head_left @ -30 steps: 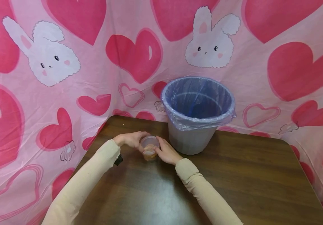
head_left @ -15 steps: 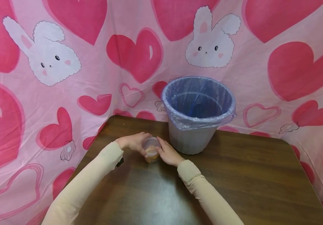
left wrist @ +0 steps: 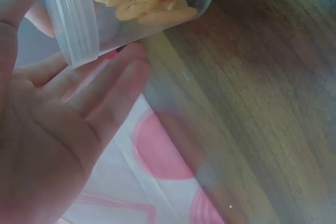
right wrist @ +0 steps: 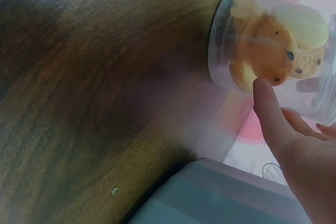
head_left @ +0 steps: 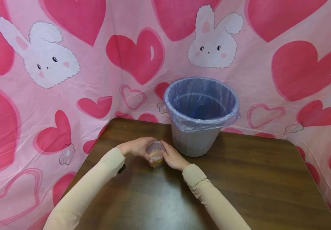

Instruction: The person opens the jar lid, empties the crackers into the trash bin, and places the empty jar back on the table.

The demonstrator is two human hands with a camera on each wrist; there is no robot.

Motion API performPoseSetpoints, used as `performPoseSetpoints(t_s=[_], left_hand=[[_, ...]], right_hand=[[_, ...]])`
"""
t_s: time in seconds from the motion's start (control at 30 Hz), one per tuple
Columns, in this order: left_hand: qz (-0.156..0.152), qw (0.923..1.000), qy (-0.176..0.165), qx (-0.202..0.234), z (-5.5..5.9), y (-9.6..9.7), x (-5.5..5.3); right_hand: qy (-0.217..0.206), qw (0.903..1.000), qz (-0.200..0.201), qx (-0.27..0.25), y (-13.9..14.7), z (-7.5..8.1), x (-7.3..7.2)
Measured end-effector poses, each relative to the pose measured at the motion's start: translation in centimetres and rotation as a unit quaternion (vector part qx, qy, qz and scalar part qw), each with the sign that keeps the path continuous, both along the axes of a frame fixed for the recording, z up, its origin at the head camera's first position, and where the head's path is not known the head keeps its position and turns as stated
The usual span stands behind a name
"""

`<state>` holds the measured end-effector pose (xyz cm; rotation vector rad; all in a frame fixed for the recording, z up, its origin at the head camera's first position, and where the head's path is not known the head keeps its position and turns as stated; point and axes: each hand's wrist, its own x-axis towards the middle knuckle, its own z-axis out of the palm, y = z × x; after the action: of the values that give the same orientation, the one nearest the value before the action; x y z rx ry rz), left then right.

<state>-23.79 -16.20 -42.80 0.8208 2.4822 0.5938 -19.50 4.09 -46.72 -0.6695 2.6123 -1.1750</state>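
A clear plastic jar (head_left: 155, 150) stands on the table between both hands, its pale translucent lid (left wrist: 79, 24) on top. Cookies (left wrist: 149, 3) show through its wall, and one brown cookie has dark specks. From the left side, my left hand (head_left: 136, 147) grips the jar at its lid, thumb on the near side and fingers round the far side. My right hand (head_left: 175, 157) holds the jar's right side; in the right wrist view a fingertip (right wrist: 264, 87) lies against the clear wall. The fingers behind the jar are partly hidden.
Right behind the right hand stands a pale bin (head_left: 194, 142) with a bluish plastic liner (head_left: 202, 123) folded over its rim. The brown wooden table (head_left: 254, 179) reaches to a pink heart-and-rabbit cloth (head_left: 136, 19) at the back and sides.
Both hands and the jar between them have shifted slightly to the right and towards the person. The hold looks the same, and the head view has turned a little.
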Motion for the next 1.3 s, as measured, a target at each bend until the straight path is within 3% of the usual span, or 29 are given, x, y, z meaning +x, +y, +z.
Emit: performPoseSetpoints(t_s=[0.4,0.9,1.3], left_hand=[[-0.006,0.9982,-0.050,0.032,-0.5,-0.3,0.3],[-0.018,0.9953,-0.075,0.060,-0.3,-0.3,0.5],[0.003,0.9958,-0.078,0.049,-0.3,0.1,0.6]], right_hand=[[-0.013,0.9998,0.011,-0.006,0.6,-0.1,0.2],[0.007,0.9995,0.017,-0.027,1.2,0.1,1.0],[0.008,0.9995,0.016,-0.026,1.6,0.0,1.3]])
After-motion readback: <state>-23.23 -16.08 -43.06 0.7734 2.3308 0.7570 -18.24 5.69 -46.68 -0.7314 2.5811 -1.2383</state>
